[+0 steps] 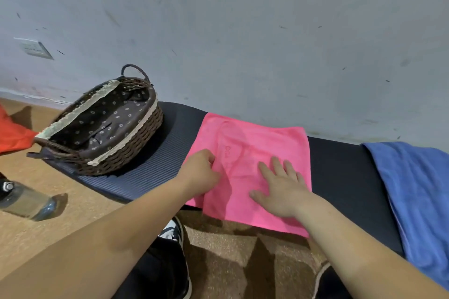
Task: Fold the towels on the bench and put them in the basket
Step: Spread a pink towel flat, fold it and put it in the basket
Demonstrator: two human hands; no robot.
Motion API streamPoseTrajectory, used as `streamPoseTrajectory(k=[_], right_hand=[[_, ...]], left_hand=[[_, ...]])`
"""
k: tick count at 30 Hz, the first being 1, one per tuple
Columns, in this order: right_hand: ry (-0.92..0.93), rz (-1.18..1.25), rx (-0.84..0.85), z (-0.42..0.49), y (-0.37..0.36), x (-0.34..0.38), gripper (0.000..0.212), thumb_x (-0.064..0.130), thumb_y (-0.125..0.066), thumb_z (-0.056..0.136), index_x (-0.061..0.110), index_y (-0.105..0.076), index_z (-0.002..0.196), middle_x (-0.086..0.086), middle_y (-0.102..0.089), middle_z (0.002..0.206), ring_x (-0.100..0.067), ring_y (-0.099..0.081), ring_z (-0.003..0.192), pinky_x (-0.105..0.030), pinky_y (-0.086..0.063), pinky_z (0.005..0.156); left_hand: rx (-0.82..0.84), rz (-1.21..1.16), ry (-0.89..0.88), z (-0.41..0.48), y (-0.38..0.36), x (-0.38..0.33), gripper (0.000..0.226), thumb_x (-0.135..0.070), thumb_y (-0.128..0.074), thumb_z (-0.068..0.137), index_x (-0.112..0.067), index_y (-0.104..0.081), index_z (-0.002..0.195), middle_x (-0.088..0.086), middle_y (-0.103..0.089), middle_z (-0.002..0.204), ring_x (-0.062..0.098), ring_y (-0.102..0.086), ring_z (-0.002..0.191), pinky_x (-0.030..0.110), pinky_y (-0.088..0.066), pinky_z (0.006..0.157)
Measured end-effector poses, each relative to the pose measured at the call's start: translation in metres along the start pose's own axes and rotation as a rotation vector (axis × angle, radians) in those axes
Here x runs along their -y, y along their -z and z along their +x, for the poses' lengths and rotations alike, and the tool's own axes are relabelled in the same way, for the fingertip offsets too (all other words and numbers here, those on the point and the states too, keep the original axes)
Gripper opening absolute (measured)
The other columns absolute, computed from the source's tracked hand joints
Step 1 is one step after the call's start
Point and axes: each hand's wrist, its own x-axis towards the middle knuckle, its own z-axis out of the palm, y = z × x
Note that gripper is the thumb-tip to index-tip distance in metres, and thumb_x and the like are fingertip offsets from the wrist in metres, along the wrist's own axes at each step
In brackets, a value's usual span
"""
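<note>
Right hand (279, 189) flat on pink towel (257, 138), left hand (199, 172) at its edge

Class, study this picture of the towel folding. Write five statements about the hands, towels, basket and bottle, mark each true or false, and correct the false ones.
1. The right hand lies flat on the pink towel. True.
2. The basket already holds a folded towel. False: only its flowered lining shows inside.
3. The blue towel lies to the right of the pink towel on the bench. True.
4. The left hand rests on the blue towel. False: its curled fingers grip the pink towel near its left edge.
5. The clear bottle is on the bench. False: it is on the floor, left of the bench.
</note>
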Motion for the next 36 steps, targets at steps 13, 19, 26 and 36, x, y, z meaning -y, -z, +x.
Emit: streamPoseTrajectory(k=[13,19,26,36], right_hand=[[0.004,0.095,-0.181,-0.017,0.001,-0.035,0.076,0.058,-0.051,0.096,0.028,-0.024,0.160,-0.007,-0.010,0.169,-0.029,-0.005,0.157,-0.042,-0.007,0.127],[0.083,0.317,-0.478,0.042,0.026,0.013,0.035,0.043,-0.058,0.096,0.022,-0.069,0.122,-0.002,-0.071,0.108,-0.022,-0.066,0.101,-0.038,-0.053,0.089],[-0.128,0.080,-0.260,0.122,0.063,0.052,0.039,0.054,-0.065,0.086,0.021,-0.051,0.071,-0.005,-0.065,0.087,-0.026,-0.058,0.081,-0.032,-0.046,0.071],[-0.136,0.180,-0.604,0.124,0.072,0.046,0.021,0.032,-0.051,0.092,0.020,-0.051,0.075,-0.008,-0.063,0.089,-0.033,-0.062,0.086,-0.032,-0.040,0.067]], left_hand=[[0.110,0.103,-0.231,-0.006,-0.008,-0.025,0.018,-0.027,-0.071,0.084,-0.011,-0.063,0.078,0.002,-0.062,0.068,0.021,-0.060,0.066,0.033,-0.050,0.060],[0.107,0.119,-0.447,-0.008,-0.008,-0.012,0.054,-0.024,-0.057,0.095,-0.028,-0.045,0.148,0.002,-0.070,0.119,0.023,-0.064,0.107,0.030,-0.049,0.089],[0.153,0.078,-0.528,-0.013,-0.016,-0.001,0.039,-0.017,-0.050,0.089,-0.023,-0.050,0.127,0.007,-0.065,0.105,0.033,-0.063,0.096,0.038,-0.051,0.080],[0.298,0.050,-0.462,-0.029,-0.003,-0.003,0.088,-0.004,-0.049,0.082,-0.029,-0.014,0.159,0.002,-0.062,0.109,0.023,-0.060,0.093,0.036,-0.052,0.077]])
